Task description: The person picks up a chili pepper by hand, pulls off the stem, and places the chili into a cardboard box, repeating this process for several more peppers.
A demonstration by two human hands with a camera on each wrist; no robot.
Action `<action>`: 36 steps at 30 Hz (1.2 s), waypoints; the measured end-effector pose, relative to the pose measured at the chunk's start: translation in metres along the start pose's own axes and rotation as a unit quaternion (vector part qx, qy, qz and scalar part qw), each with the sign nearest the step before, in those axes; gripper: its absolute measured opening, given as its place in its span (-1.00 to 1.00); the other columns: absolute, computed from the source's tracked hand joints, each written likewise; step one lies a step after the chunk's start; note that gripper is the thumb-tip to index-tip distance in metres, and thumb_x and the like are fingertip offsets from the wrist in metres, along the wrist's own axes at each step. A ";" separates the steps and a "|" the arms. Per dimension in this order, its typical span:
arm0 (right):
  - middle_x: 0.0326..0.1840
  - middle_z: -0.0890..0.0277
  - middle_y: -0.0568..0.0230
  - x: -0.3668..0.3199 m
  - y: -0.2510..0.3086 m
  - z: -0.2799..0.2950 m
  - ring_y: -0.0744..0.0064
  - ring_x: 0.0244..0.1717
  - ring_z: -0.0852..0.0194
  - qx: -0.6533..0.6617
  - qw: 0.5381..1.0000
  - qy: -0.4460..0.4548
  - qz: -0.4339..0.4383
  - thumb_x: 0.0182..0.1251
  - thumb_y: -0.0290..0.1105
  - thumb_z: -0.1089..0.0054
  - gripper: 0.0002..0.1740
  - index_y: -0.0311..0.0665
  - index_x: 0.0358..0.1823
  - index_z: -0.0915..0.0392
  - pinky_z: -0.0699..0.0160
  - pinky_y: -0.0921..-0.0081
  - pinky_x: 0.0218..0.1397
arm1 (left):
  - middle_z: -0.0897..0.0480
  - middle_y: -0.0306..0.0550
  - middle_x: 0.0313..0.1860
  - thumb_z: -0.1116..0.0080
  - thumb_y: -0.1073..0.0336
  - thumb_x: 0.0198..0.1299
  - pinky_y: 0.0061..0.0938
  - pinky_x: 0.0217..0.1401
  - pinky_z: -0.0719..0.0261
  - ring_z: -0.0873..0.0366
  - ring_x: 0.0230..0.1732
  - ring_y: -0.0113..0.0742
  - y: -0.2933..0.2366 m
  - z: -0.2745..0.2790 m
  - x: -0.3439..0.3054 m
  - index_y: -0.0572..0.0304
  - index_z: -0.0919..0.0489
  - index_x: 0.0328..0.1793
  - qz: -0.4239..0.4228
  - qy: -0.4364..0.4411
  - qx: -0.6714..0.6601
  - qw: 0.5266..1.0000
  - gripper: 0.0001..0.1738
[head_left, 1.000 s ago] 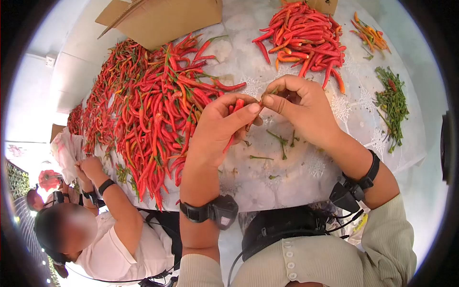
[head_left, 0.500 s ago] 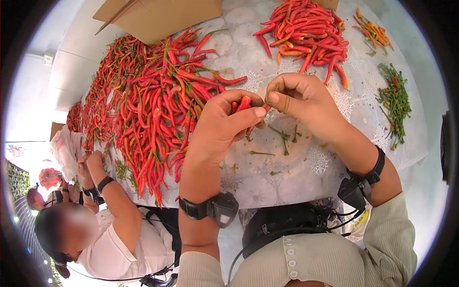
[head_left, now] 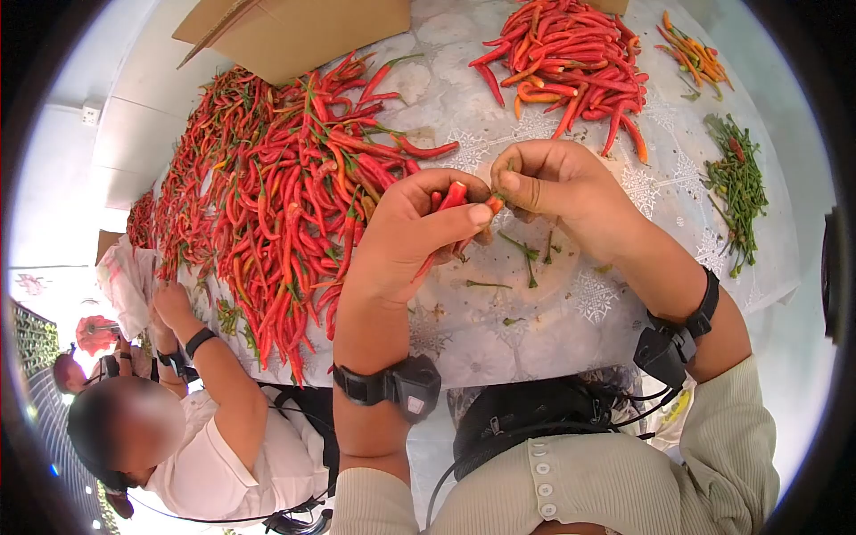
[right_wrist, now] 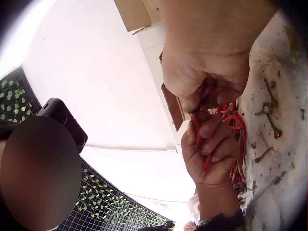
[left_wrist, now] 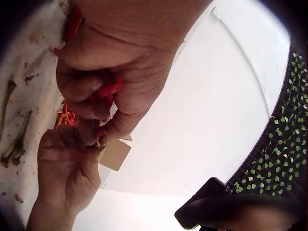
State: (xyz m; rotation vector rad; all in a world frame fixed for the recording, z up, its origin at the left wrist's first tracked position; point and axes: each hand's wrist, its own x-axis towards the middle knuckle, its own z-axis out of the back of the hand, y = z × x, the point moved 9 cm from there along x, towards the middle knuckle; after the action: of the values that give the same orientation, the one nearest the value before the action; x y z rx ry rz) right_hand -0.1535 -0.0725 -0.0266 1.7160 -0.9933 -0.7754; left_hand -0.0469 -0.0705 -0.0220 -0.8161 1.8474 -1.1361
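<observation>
My left hand [head_left: 419,234] grips a small bunch of red chillies [head_left: 451,198] above the white patterned table [head_left: 535,339]; in the left wrist view the red chillies [left_wrist: 107,90] show inside my curled fingers. My right hand [head_left: 546,185] pinches the stem end of one chilli right against the left thumb. The right wrist view shows both hands meeting, the right hand [right_wrist: 202,84] above the left hand [right_wrist: 211,154], with a chilli [right_wrist: 198,126] between them. A few loose green stems [head_left: 526,254] lie on the table just under the hands.
A long heap of red chillies [head_left: 267,196] covers the table's left. A second red pile [head_left: 571,62] lies far right, beside orange chillies [head_left: 695,58] and a green stem pile [head_left: 736,183]. A cardboard box [head_left: 294,31] stands behind. Another person [head_left: 214,428] works at lower left.
The hands have stayed together with little shift. My right hand's pinch has closed in on the chilli's stem end at the left thumb. The person at lower left moved their hands slightly.
</observation>
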 end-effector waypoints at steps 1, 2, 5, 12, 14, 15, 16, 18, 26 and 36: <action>-0.37 -0.47 0.47 0.001 -0.003 -0.001 0.73 -0.41 -0.29 0.027 1.000 0.004 -0.004 0.27 -0.22 -0.13 -0.75 -0.28 -0.29 -0.48 -0.24 0.73 -0.34 | -0.57 -0.19 -0.43 -0.28 0.38 -0.04 -0.76 -0.63 -0.23 -0.47 -0.52 -0.55 0.001 0.002 0.000 0.32 -0.51 -0.15 0.006 0.005 -0.009 1.000 -0.69; -0.37 -0.47 0.47 0.001 -0.005 -0.001 0.72 -0.40 -0.30 0.055 0.998 0.009 -0.009 0.27 -0.22 -0.13 -0.76 -0.27 -0.29 -0.49 -0.23 0.73 -0.34 | -0.58 -0.14 -0.38 -0.28 0.40 -0.06 -0.76 -0.63 -0.27 -0.52 -0.50 -0.49 0.002 0.002 0.000 0.34 -0.49 -0.12 0.012 0.010 -0.017 1.000 -0.65; -0.42 -0.44 0.50 0.000 -0.005 -0.009 0.71 -0.46 -0.24 0.143 0.989 0.016 -0.020 0.25 -0.18 -0.16 -0.76 -0.22 -0.32 -0.51 -0.21 0.74 -0.37 | -0.56 -0.13 -0.40 -0.25 0.39 -0.06 -0.76 -0.66 -0.25 -0.47 -0.55 -0.51 0.003 0.003 0.000 0.34 -0.48 -0.13 0.007 0.005 -0.024 1.000 -0.66; -0.43 -0.43 0.50 -0.002 -0.011 -0.020 0.69 -0.46 -0.26 0.280 0.958 0.039 -0.050 0.26 -0.23 -0.14 -0.79 -0.22 -0.30 -0.50 -0.23 0.72 -0.37 | -0.52 -0.12 -0.51 -0.16 0.35 0.00 -0.74 -0.68 -0.15 -0.33 -0.61 -0.60 0.000 -0.003 0.001 0.31 -0.50 -0.19 -0.004 0.103 -0.141 0.985 -0.75; -0.45 -0.40 0.52 0.000 -0.009 -0.015 0.69 -0.47 -0.25 0.315 0.947 0.051 -0.040 0.26 -0.24 -0.14 -0.80 -0.22 -0.32 -0.49 -0.24 0.72 -0.37 | -0.49 -0.12 -0.50 -0.10 0.33 0.01 -0.74 -0.69 -0.17 -0.28 -0.62 -0.57 -0.005 -0.001 -0.001 0.31 -0.48 -0.17 -0.024 0.160 -0.220 0.962 -0.73; -0.45 -0.39 0.49 0.001 -0.006 -0.010 0.68 -0.46 -0.25 0.263 0.964 0.036 -0.027 0.26 -0.23 -0.13 -0.79 -0.24 -0.33 -0.48 -0.24 0.70 -0.36 | -0.47 -0.12 -0.49 -0.08 0.32 0.01 -0.74 -0.69 -0.18 -0.27 -0.62 -0.55 -0.009 0.004 -0.001 0.31 -0.47 -0.15 -0.039 0.141 -0.257 0.955 -0.72; -0.45 -0.38 0.47 0.002 -0.003 -0.004 0.66 -0.45 -0.26 0.210 0.977 0.020 -0.014 0.25 -0.23 -0.11 -0.78 -0.25 -0.34 -0.46 -0.24 0.69 -0.35 | -0.45 -0.12 -0.48 -0.06 0.31 0.02 -0.74 -0.69 -0.19 -0.26 -0.62 -0.54 -0.014 0.007 -0.002 0.31 -0.46 -0.13 -0.054 0.121 -0.294 0.947 -0.70; -0.46 -0.37 0.45 0.001 -0.001 0.000 0.66 -0.43 -0.26 0.139 0.990 0.002 -0.007 0.24 -0.22 -0.10 -0.77 -0.26 -0.36 -0.45 -0.23 0.68 -0.34 | -0.43 -0.13 -0.43 -0.04 0.30 0.02 -0.71 -0.69 -0.23 -0.29 -0.59 -0.49 -0.022 0.016 -0.001 0.29 -0.43 -0.08 -0.080 0.113 -0.351 0.926 -0.67; -0.62 -0.38 0.51 -0.007 0.007 -0.018 0.75 -0.56 -0.22 -0.046 0.998 0.023 -0.026 0.23 -0.15 -0.15 -0.67 -0.26 -0.53 -0.53 -0.18 0.75 -0.46 | -0.43 -0.26 -0.59 -0.10 0.29 0.09 -0.67 -0.68 -0.25 -0.29 -0.66 -0.49 -0.030 0.057 -0.007 0.26 -0.48 -0.16 -0.132 -0.090 -0.178 0.971 -0.76; -0.64 -0.36 0.52 -0.003 0.002 -0.019 0.79 -0.55 -0.22 -0.081 0.996 0.033 0.019 0.14 -0.27 -0.28 -0.73 -0.29 -0.57 -0.50 -0.18 0.75 -0.50 | -0.55 -0.04 -0.58 -0.31 0.15 -0.12 -0.38 -0.40 -0.43 -0.50 -0.53 -0.20 -0.041 0.042 -0.014 0.27 -0.60 -0.39 -0.087 -0.327 0.624 0.705 -0.69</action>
State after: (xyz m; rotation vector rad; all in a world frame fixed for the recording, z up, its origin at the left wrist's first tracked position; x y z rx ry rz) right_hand -0.1393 -0.0625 -0.0184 1.5694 -0.8908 -0.7496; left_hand 0.0014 -0.0912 0.0079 -0.4212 0.1691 -1.5720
